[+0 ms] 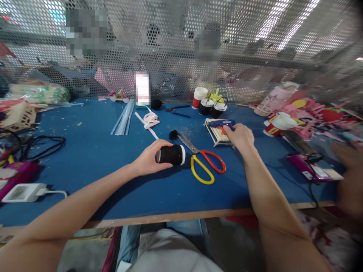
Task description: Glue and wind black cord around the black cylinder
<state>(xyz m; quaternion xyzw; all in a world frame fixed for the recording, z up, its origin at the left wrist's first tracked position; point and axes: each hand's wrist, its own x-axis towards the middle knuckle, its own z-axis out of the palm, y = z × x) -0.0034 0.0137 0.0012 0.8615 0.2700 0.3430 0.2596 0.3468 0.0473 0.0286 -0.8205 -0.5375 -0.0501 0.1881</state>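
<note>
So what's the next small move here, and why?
Probably lift the glue gun clear of the stick rack and bring it over to the black-wrapped cup. The right hand has the gun at the rack, while the left hand holds the cup on its side, its black wall exposed between fingers and thumb.

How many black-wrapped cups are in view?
3: the held cup in the left hand; the left rear cup and right rear cup, near the red-and-white cup.

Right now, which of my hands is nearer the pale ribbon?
Left. Your left hand is just short of the pale ribbon; your right hand, at the glue gun, is farther right.
</note>
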